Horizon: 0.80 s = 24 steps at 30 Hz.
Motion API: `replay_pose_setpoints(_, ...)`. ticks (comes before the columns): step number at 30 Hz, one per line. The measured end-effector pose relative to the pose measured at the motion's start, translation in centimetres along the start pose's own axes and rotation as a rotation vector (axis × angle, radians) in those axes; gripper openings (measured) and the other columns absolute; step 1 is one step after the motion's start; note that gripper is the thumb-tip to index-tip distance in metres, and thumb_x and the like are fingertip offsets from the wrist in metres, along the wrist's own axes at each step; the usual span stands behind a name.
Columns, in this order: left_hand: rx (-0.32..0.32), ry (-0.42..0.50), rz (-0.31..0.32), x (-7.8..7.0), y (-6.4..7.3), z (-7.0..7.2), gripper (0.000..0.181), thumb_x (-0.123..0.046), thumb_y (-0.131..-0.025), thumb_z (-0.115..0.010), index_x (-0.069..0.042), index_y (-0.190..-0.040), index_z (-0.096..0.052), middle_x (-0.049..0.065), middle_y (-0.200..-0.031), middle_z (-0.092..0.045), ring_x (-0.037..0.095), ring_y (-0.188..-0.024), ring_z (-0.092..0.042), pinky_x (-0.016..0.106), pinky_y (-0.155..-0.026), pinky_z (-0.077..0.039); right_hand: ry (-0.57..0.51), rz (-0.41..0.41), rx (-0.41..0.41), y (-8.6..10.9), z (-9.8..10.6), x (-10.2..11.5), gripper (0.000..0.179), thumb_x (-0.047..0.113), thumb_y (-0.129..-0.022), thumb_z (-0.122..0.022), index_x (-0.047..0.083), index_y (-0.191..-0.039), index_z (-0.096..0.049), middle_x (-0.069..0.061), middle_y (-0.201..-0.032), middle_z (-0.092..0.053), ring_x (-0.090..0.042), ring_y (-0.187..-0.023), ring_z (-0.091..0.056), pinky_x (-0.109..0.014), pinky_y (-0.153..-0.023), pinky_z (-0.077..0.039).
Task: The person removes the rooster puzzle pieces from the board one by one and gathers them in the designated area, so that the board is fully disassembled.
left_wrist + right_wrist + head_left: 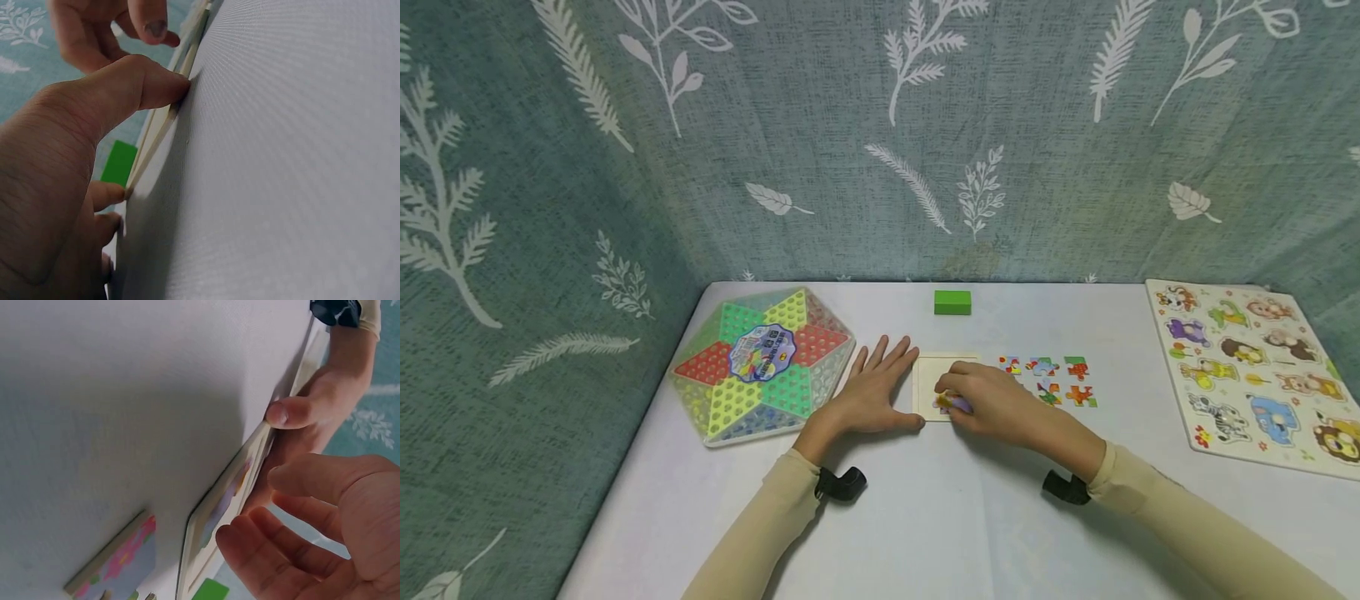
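Note:
A small pale wooden puzzle tray (pixel 928 375) lies flat on the white table. My left hand (pixel 872 393) steadies it, thumb on the near left corner and the other fingers spread along its left side. Over the tray hovers my right hand (pixel 992 402), its thumb and fingers loosely parted. Just beneath those fingers a purple and orange puzzle piece (pixel 222 506) lies inside the tray, partly covered in the head view. Right of the tray are rows of colourful loose puzzle pieces (pixel 1077 367), some hidden by the right hand.
A green block (pixel 952 302) sits behind the tray. To the left lies a hexagonal star-pattern board game (pixel 745 367) under clear plastic. A large animal puzzle board (pixel 1255 375) takes up the right side. Patterned green fabric (pixel 850 167) borders the table behind and at left.

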<state>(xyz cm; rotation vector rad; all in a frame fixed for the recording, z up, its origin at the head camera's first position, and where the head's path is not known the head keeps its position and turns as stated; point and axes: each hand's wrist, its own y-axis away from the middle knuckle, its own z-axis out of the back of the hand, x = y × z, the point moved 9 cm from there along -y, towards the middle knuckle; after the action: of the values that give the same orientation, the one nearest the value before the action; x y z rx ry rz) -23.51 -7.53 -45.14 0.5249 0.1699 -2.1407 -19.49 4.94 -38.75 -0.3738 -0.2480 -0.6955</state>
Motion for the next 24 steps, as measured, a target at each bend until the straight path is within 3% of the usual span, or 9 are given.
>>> replay_pose_setpoints(7,-0.002,0.005,0.0,0.0,-0.1,-0.1,0.109,-0.06,-0.079,-0.072,-0.015,-0.162,-0.017,0.003,-0.168,-0.006,0.029,-0.152,0.007,0.051,-0.119,0.007,0.003,-0.006,0.046,-0.2,-0.8,-0.1,0.018,0.003,-0.082,-0.077,0.009,-0.099,-0.073,-0.001,-0.091,-0.065,-0.014,-0.08,-0.061,-0.035,-0.072,-0.053)
replay_pose_setpoints(16,0.002,0.007,0.008,0.0,0.0,0.0,0.11,-0.06,-0.079,-0.073,-0.016,-0.162,-0.017,0.002,-0.168,-0.005,0.028,-0.152,0.007,0.05,-0.119,0.006,-0.013,0.05,0.047,-0.5,-1.1,0.1,0.018,-0.003,-0.079,-0.076,0.008,-0.093,-0.073,-0.002,-0.088,-0.064,-0.015,-0.079,-0.059,-0.034,-0.073,-0.052)
replay_pose_setpoints(24,-0.006,0.013,0.0,0.1,0.0,0.0,0.109,-0.058,-0.079,-0.074,-0.015,-0.162,-0.019,0.003,-0.168,-0.007,0.029,-0.152,0.006,0.052,-0.119,0.007,-0.022,0.016,0.071,-0.6,-1.5,-0.2,0.023,-0.003,-0.076,-0.078,0.009,-0.095,-0.074,-0.001,-0.087,-0.061,-0.014,-0.078,-0.052,-0.032,-0.071,-0.049)
